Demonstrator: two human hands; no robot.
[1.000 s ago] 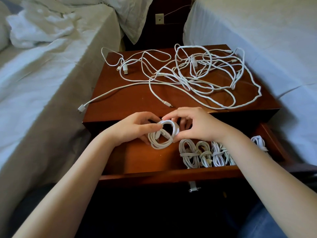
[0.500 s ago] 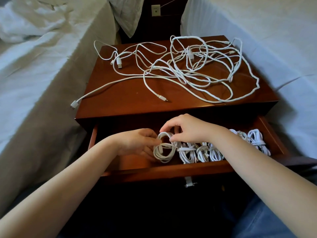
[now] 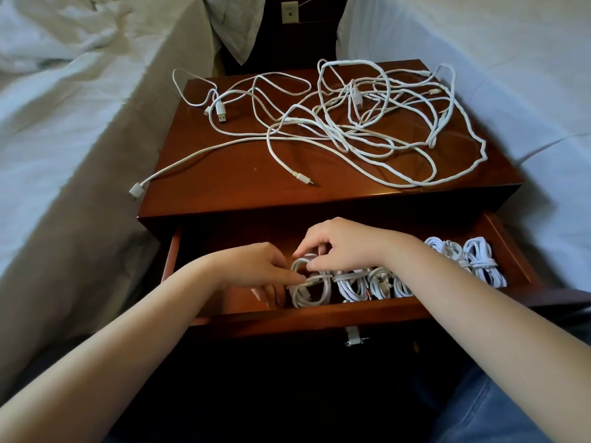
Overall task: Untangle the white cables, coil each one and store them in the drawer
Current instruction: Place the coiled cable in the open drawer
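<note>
In the open drawer point(image 3: 319, 314), by its front edge, the left hand point(image 3: 256, 273) and right hand point(image 3: 339, 247) each have a pinching grip on one coiled cable point(image 3: 308, 290), seating it at the left end of the row of stored coils point(image 3: 361, 286). I'd say this is the storing step. Next comes letting go without it springing loose, then reaching for the tangle of white cables point(image 3: 367, 123) across the back half of the table point(image 3: 224, 177).

Dark wooden nightstand point(image 3: 224, 174) between two white beds point(image 3: 64, 129)
</note>
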